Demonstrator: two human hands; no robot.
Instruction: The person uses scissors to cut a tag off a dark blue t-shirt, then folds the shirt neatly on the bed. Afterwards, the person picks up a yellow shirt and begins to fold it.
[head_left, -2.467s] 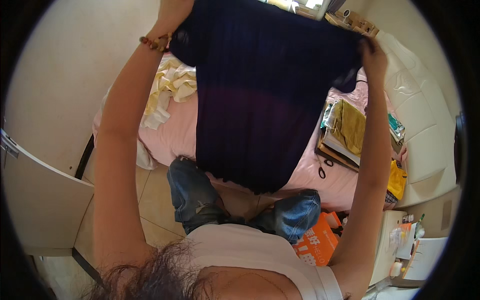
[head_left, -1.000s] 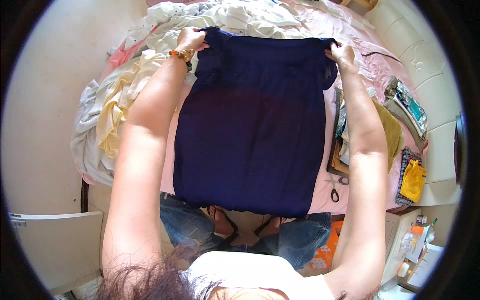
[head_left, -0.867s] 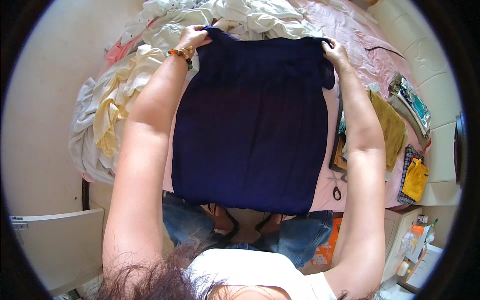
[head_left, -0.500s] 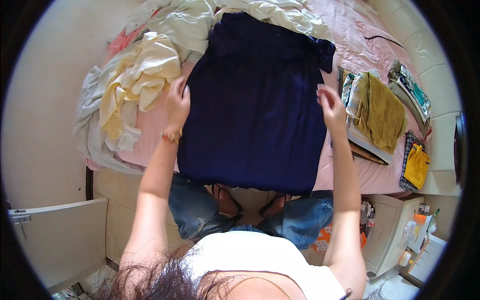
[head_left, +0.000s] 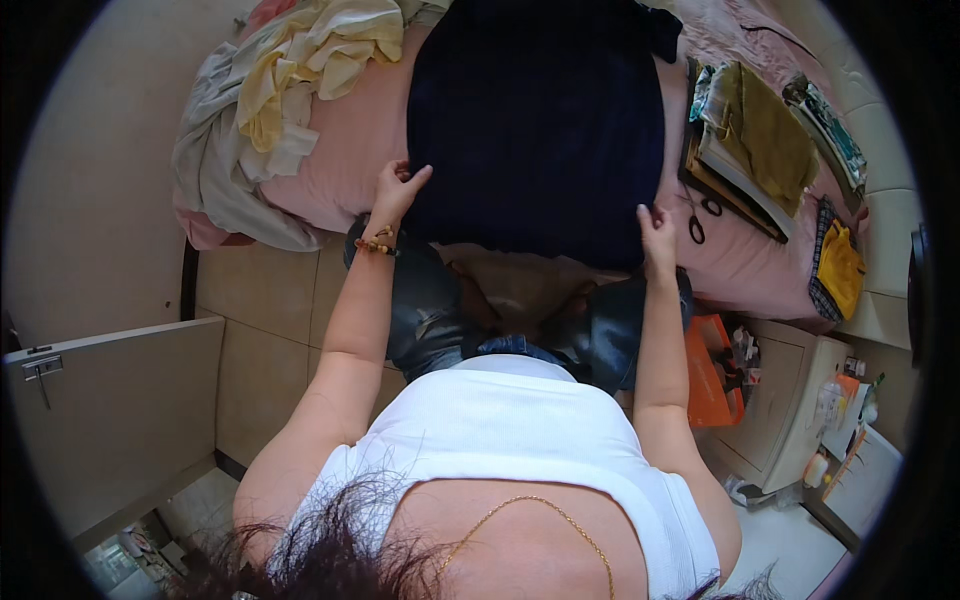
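Navy garment (head_left: 535, 130): upper centre, on pink bed (head_left: 350, 150), top cut off by frame | left grip (head_left: 397, 195), right grip (head_left: 658, 240): at its side edges; pinching or loose, cannot tell | folds hard to discern

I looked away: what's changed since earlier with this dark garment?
The navy garment, held up before, now lies on the bed. Your left hand and right hand let go of its top corners and moved down to its side edges. The scissors stayed beside the folded stack.
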